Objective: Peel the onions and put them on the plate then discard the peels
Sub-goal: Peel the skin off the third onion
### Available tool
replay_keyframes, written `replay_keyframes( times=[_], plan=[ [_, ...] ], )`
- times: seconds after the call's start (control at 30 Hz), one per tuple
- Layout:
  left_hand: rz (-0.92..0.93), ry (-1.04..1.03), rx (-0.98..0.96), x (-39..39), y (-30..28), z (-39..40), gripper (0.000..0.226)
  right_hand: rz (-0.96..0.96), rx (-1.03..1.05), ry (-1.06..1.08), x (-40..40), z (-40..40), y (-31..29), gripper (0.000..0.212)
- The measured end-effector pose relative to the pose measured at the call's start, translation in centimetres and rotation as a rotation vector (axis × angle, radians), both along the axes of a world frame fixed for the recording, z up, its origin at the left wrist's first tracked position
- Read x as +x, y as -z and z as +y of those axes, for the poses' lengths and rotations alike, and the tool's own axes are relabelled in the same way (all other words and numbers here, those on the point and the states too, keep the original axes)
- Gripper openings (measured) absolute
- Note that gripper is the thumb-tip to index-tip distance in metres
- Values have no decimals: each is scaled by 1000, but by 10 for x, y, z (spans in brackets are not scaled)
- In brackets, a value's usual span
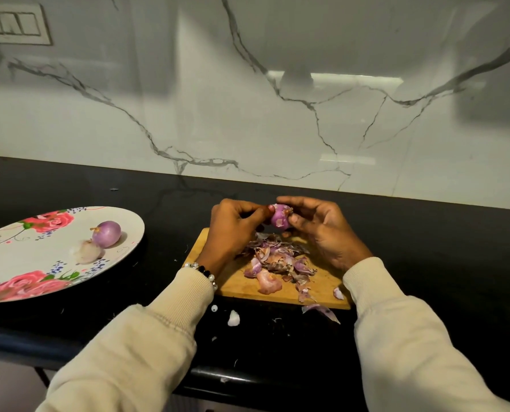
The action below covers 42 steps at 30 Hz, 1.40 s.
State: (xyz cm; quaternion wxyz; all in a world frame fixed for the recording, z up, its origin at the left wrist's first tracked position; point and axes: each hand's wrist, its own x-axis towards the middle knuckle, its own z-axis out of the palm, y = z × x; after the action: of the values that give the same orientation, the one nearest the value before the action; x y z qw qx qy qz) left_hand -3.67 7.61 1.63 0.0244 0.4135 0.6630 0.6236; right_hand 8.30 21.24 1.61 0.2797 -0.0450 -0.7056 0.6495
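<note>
So the peeling step is what's in hand here. A small red onion point(279, 217) is held up between both hands, just above the far edge of the wooden cutting board point(238, 282). The left hand point(233, 230) is curled round it from one side, thumb and fingertips pinched in at the skin, and the right hand point(322, 230) is wrapped round the other side with fingers bent over the top. Most of the onion looks glossy purple already, with a few pale papery bits stuck on, so it's probably close to done, though the far side is hidden by the fingers.

A heap of onion peels point(277, 261) is piled on the board right under the hands, and a few stray scraps point(322, 312) have been scattered off the near edge onto the black countertop point(426, 248). Over to the left, well apart from the board, the floral plate point(16, 263) has two peeled onions on it: a purple one point(107, 233) and a paler one point(86, 251), touching each other.

Next move, as a guess: the last flakes need to be picked off with the fingernails, then the onion gets carried left to the plate. After that, peels need gathering, including the loose ones off the board, which could easily be missed.
</note>
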Motion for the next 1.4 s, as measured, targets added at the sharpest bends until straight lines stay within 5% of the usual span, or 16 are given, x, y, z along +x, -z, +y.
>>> replay_keyframes(
  times=[0.43, 1.17, 1.4],
  plan=[
    [127, -73, -202, -3, 4, 2, 9, -145, 344, 128, -3, 0, 2, 37],
    [-792, 44, 121, 6, 2, 3, 14, -8, 256, 122, -7, -13, 1, 43],
    [-843, 44, 88, 3, 0, 5, 18, 6, 170, 13, -5, -9, 4, 44]
  ],
)
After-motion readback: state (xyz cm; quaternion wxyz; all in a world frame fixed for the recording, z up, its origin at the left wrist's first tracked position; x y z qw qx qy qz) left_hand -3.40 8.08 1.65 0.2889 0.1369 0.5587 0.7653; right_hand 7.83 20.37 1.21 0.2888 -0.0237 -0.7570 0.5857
